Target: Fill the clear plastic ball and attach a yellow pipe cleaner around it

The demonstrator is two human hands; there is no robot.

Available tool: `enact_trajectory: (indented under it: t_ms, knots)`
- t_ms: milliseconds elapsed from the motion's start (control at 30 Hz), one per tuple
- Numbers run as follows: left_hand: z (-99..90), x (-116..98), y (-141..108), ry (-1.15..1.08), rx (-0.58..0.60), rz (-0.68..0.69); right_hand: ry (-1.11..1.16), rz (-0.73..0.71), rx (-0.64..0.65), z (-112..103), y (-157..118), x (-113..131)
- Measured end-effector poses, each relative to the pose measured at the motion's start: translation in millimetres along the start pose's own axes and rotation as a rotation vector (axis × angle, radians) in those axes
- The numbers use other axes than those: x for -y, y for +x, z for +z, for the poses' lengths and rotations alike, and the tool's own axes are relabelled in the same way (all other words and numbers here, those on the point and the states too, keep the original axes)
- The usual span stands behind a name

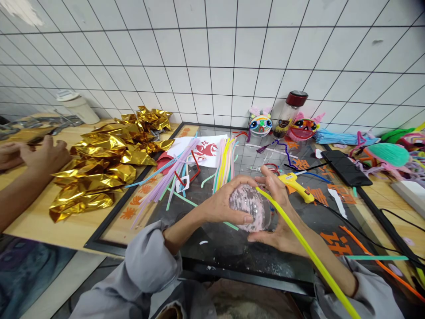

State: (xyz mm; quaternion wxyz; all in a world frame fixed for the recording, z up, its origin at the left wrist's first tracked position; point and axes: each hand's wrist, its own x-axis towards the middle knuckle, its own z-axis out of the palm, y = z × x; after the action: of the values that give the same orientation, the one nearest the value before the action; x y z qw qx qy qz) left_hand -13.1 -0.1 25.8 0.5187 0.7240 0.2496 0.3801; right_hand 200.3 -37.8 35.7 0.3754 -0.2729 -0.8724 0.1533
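Between my two hands is a round, partly clear ball [247,206] with pinkish-white fuzzy strips around it. My left hand [229,199] wraps its left side, thumb across the front and fingers over the top. My right hand [279,204] cups the ball's right side, one finger raised at the top and another part under the lower edge. A long yellow pipe cleaner [305,248] runs from the ball's top, by my right fingers, down across my right forearm. Its end at the ball is partly covered by the fingers.
A yellow glue gun [297,184] with a black cord lies right of my hands, near a black phone [347,168]. Pipe cleaner bundles [169,177] lie ahead left. Gold foil [102,159] and another person's hand [49,155] are at left. Decorated balls [260,124] and a bottle [290,113] stand behind.
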Motion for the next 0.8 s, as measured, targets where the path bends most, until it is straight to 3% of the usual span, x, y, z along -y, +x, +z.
enact_trajectory:
  t_ms: [300, 800]
  knots:
    - [0.1, -1.0, 0.8, -0.039, -0.025, -0.053, 0.103, 0.129, -0.017, -1.2, -1.5, 1.8]
    - [0.4, -3.4, 1.3, -0.075, 0.000, -0.121, 0.065, 0.115, -0.059, 2.3, -0.7, -0.3]
